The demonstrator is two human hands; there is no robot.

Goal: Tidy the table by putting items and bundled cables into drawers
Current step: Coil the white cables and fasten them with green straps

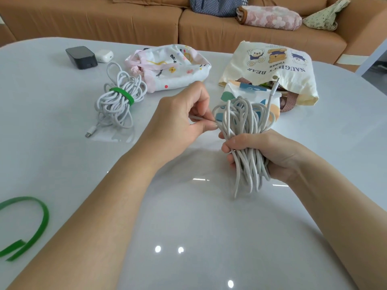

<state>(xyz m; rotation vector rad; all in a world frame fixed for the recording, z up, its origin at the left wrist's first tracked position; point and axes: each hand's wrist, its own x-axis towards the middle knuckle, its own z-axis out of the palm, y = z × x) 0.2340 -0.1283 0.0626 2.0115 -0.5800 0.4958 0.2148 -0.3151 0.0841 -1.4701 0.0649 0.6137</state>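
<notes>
Clearly, the step in hand is the bundling of a second cable. The right hand is clenched around the middle of a loose white cable coil, held above the table; loops stand up and hang down from the fist, and one plug end points upward. The left hand pinches one strand of the same coil between thumb and fingertips, just beside the loops. I judge that the coil is gathered but not yet tied.

The next move calls for a strap. A free green strap lies at the near left edge of the table, well apart from both hands, so one hand must let go and reach while the other guards the loops. Nothing seems to block that way.

A tied cable with a green band lies to the left. Behind it are a black charger and a small white case. Farther back are a printed pouch and a cream tote bag. No drawer is in view, so I cannot tell where the bundles must go.
</notes>
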